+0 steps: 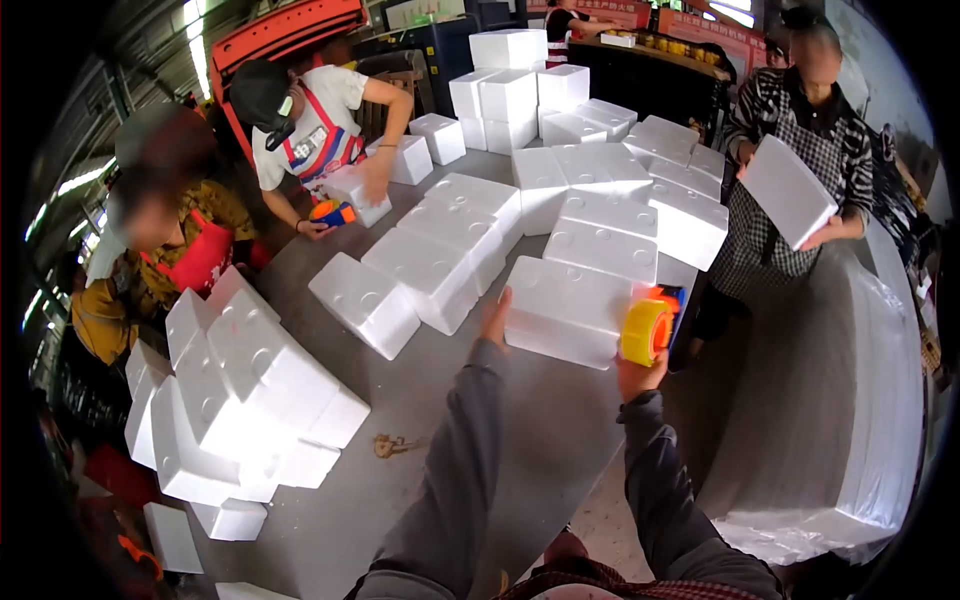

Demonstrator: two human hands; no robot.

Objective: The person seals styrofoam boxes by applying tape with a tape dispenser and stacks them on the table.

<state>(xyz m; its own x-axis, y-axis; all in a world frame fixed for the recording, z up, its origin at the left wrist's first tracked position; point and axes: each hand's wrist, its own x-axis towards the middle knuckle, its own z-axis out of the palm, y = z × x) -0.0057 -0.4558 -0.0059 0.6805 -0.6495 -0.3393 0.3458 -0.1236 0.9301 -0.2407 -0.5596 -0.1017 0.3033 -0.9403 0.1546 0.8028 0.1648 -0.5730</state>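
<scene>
"Can you read any writing?"

"A little. The red banner at the top centre of the frame carries white Chinese characters, and I make out 安全生产 among them. The banner to its right has white characters too, but they are too small to read surely. The red apron at the left has white marks that I can't make out."

"Any brand on the tape dispenser?"

"None I can read. It's orange and blue, with a yellow roll of tape. The foam boxes have round marks on top."

"How are the hands placed?"

"Both arms reach up from the bottom of the frame. The left hand is open, its fingers close together and pointing up, against the left end of the near white box. The right hand is closed around the tape dispenser, at that box's right end."

"Where is the box?"

"Right of centre on the grey table, just in front of other foam boxes. More are stacked at the lower left."

"And the other people?"

"At the upper left, a person in a black cap has an orange-and-blue dispenser beside a box. At the upper right, another in a checked apron holds a white box."
</scene>
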